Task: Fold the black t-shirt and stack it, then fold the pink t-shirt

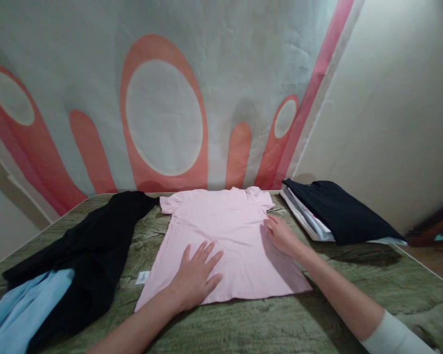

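Note:
A pink short-sleeved T-shirt (pixel 221 221) lies spread flat, its neck end toward the wall and its hem toward me. My left hand (pixel 196 278) rests palm down on the lower left of the shirt, fingers spread. At the shirt's right side edge, below the sleeve, my right hand (pixel 282 237) touches the fabric with its fingers reaching inward; its fingertips show only in part. A small white tag (pixel 142 278) sticks out from the shirt's left side.
The shirt lies on a wood-patterned table (pixel 251 324). Black garments (pixel 96 250) are heaped at the left, with a light blue cloth (pixel 33 305) partly over them. Back right is a folded stack topped by a black garment (pixel 339 209). A wall with a printed sheet (pixel 229 64) stands behind.

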A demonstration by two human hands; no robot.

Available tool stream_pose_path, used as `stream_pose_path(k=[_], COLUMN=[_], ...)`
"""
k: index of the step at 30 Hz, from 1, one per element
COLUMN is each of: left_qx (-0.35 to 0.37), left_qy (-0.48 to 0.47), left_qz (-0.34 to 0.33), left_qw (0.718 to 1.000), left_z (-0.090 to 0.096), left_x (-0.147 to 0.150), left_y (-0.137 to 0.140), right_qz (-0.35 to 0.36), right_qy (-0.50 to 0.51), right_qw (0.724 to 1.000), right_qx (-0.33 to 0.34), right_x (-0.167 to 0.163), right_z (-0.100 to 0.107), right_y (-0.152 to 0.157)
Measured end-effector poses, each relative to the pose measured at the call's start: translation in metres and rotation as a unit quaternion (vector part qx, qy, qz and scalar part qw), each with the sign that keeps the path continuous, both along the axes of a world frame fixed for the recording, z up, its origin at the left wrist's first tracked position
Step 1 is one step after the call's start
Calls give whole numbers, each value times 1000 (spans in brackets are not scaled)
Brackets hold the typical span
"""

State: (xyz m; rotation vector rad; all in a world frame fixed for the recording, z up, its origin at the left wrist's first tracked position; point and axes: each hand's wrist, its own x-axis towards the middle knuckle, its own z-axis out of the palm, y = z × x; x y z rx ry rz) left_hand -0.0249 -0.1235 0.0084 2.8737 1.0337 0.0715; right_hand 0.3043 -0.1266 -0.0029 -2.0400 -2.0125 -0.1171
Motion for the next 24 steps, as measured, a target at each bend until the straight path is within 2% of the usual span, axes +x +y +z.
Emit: stream_pose_path(k=[2,6,8,10,13,15,17,18,20,22,24], left_qx=[0,1,2,0,-4,-8,-13,-14,-15,-12,-8], left_qy=[0,6,5,3,-1,-3,-3,-3,-3,-1,2], left_qz=[-1,0,1,0,-3,-6,-8,-8,-7,-6,-2], left_qw=[1000,1000,1000,1000,1000,1000,1000,1000,1000,1000,1000], left_z=[0,0,0,0,1,2,2,3,3,3,4], left_x=[0,1,1,1,0,0,1,1,1,1,1], left_y=[0,0,0,0,-1,-2,-2,-3,-3,-4,-5], right_qz=[77,247,261,200,-5,-123,-167,-155,-83,16,142], right_qy=[26,52,52,35,-10,-37,-53,-55,-50,-39,-5], right_qw=[997,968,964,979,1000,992,984,986,995,999,990], right_qx=[15,19,9,2,-1,-2,-4,-1,6,12,12], right_x=[-37,-106,-117,-104,-53,-19,-3,-4,-26,-62,-92], right_z=[0,0,0,0,1,4,8,9,8,3,-5], right_y=[3,8,15,26,42,50,52,51,46,36,26])
